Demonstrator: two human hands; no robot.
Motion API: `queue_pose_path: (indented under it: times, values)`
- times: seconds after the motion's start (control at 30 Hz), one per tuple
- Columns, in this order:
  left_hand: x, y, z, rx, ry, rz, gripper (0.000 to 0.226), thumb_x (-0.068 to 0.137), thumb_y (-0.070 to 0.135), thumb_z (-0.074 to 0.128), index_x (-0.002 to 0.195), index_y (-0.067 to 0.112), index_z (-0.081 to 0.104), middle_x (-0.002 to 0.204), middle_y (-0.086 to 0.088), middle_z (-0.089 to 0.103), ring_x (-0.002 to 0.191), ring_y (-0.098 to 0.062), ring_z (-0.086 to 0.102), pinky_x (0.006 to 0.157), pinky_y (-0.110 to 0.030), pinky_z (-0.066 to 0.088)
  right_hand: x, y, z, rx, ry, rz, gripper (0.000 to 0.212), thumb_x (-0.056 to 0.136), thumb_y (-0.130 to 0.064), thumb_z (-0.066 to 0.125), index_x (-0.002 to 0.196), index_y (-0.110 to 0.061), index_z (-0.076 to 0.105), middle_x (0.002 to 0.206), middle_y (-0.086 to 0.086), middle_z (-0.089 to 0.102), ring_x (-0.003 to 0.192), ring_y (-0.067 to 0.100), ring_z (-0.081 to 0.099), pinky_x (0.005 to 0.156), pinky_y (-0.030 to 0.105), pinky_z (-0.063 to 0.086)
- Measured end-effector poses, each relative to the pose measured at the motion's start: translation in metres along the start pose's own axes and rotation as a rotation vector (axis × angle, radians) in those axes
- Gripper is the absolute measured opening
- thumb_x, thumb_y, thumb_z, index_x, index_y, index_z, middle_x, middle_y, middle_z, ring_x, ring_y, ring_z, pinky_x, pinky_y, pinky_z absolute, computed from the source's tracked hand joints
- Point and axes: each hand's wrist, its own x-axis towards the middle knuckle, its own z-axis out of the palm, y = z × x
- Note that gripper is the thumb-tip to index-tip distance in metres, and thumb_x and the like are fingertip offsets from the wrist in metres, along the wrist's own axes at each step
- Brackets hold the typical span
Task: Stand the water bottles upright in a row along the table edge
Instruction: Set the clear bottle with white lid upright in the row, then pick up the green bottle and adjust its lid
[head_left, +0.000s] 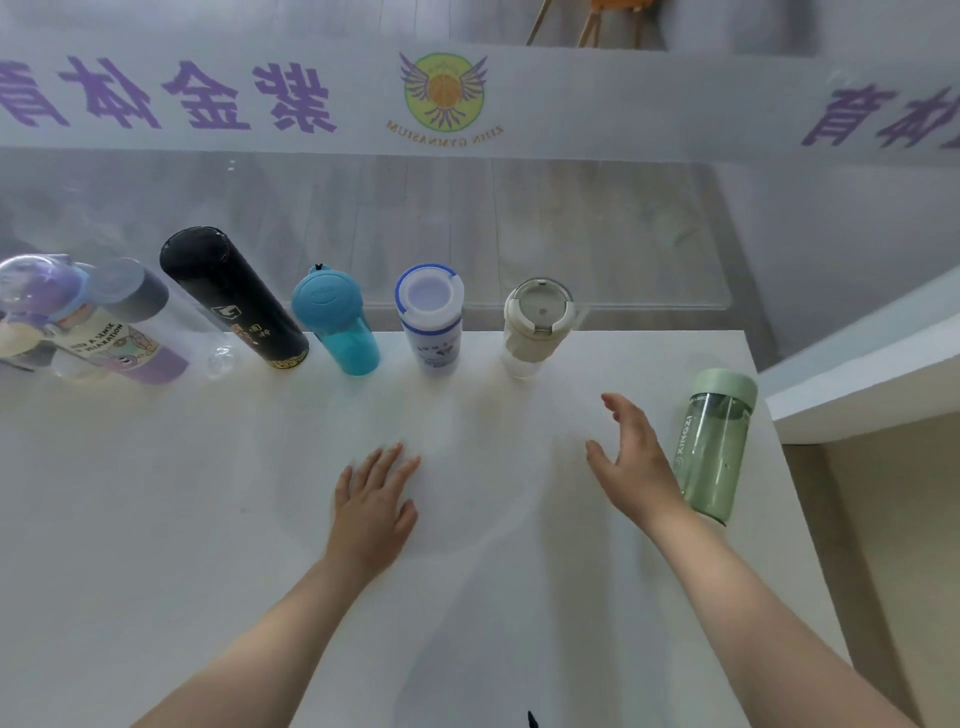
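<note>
Along the far edge of the smooth white table (156, 519) stand round bottles: a tall black bottle (234, 299), a see-through blue bottle (337, 325), a white bottle (431, 317) and a cream bottle (535, 325). Apart, near the right edge, stands a glassy green bottle (717, 441). The left hand (374, 504) lies flat, fingers straight. The right hand (631, 457) hangs beside the green bottle, fingers spread, holding nothing.

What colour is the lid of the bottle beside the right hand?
Pale green, over a clear green-tinted body; the lid shows best in the head view.
</note>
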Motion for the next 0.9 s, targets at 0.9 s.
queue_pose_path:
  times: [0.9]
  values:
    - [-0.027, 0.304, 0.076, -0.748, -0.246, -0.036, 0.090, 0.076, 0.041, 0.074, 0.148, 0.034, 0.021, 0.146, 0.017, 0.035, 0.129, -0.001, 0.041, 0.108, -0.027, 0.036, -0.031, 0.167, -0.120, -0.625, -0.231, -0.558, 0.099, 0.068, 0.000, 0.068, 0.149, -0.029, 0.020, 0.152, 0.018, 0.026, 0.116, 0.034, 0.051, 0.096, 0.044, 0.044]
